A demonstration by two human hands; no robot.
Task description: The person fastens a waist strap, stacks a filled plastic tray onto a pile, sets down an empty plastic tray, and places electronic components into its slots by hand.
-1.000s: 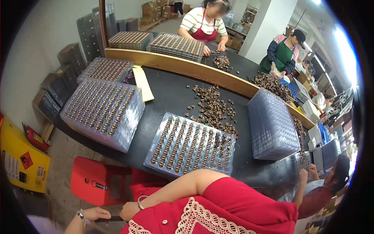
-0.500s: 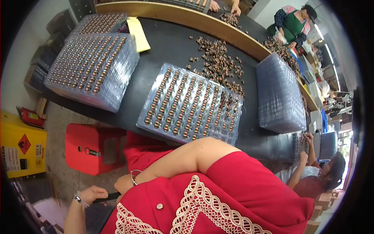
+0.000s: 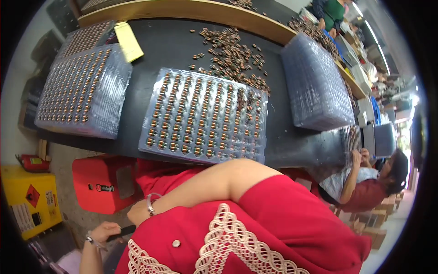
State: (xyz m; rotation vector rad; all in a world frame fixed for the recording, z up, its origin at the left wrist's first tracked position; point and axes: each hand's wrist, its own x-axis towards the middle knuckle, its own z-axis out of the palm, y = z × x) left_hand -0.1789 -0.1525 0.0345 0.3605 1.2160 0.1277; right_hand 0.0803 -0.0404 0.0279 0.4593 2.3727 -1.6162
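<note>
Low at the left, my left hand [image 3: 104,231] pinches the end of a dark, narrow, flat object [image 3: 122,232] whose exact kind I cannot make out. My right arm crosses in front of my body, bringing my right hand [image 3: 138,213] beside the object's other end. Its fingers are hidden, so its grip does not show. Both hands are off the table. Nearest on the black table [image 3: 141,86] lies a clear plastic tray [image 3: 145,137] with rows of small copper-wound coils [image 3: 199,141]; some coils at its right side lie loose and jumbled.
Loose coils [image 3: 232,55] are heaped beyond the tray. Stacked trays stand left [image 3: 109,98] and right [image 3: 315,86], near a yellow paper [image 3: 128,42] and a wooden divider [image 3: 182,10]. A red stool [image 3: 93,182] and yellow cabinet [image 3: 32,201] are lower left. Another person [image 3: 369,187] works at right.
The view has turned, so the table's contents appear farther left and the tray straighter. My hands stay low at the left with the dark object. The far worker's hands have left the picture.
</note>
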